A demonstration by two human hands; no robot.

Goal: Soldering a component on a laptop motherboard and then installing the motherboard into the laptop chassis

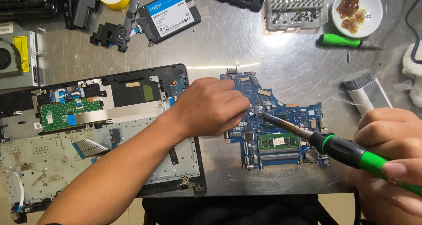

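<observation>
While pinning the board (281,119) with a curled left hand (211,106), right hand (391,150) grip closed round iron (334,148), shaft slanting up-left, tip at left fingertips (244,104).

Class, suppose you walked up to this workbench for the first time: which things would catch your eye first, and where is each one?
At centre, the blue circuit board lies on the metal table, with the left hand resting on its left part. From the lower right, the right hand holds a green-and-black soldering iron with its tip on the board. To the left lies an opened laptop base.
</observation>
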